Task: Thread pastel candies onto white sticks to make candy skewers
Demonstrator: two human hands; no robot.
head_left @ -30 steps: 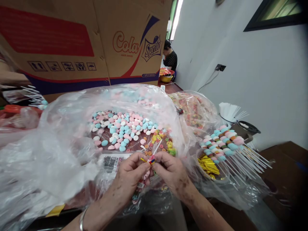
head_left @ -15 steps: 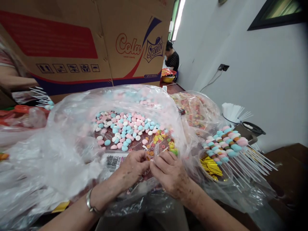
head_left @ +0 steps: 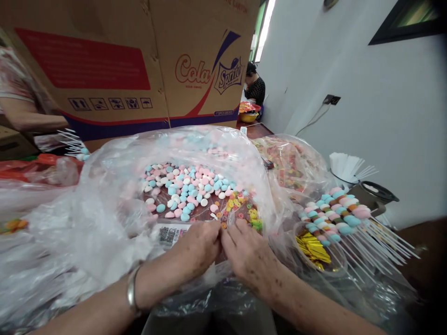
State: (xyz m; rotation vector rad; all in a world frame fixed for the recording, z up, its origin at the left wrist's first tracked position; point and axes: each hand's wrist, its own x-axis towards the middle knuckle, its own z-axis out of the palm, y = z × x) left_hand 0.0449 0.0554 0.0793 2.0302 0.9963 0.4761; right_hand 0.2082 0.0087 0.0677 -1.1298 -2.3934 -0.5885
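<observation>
My left hand (head_left: 200, 246), with a metal bangle (head_left: 132, 291) on the wrist, and my right hand (head_left: 246, 249) meet at the front of the table. Both are closed with fingers curled and fingertips touching; whatever is between them is hidden. Just beyond lie small ring-shaped candies (head_left: 233, 202) in yellow, orange and green. Further back spreads a pile of pink, blue and white round candies (head_left: 190, 188), spilling from a large clear plastic bag (head_left: 115, 153). A printed label sheet (head_left: 169, 234) lies by my left hand.
Finished candy skewers (head_left: 337, 211) rest at the right, over a tub of gold ties (head_left: 312, 249). White sticks (head_left: 349, 166) stand behind, near a dark-rimmed container (head_left: 375, 193). A big cardboard box (head_left: 115, 60) blocks the back. Co-workers sit at the left and far back.
My hands have drawn tighter together, and the left has rolled so its back faces up more. The whole view has shifted slightly.
</observation>
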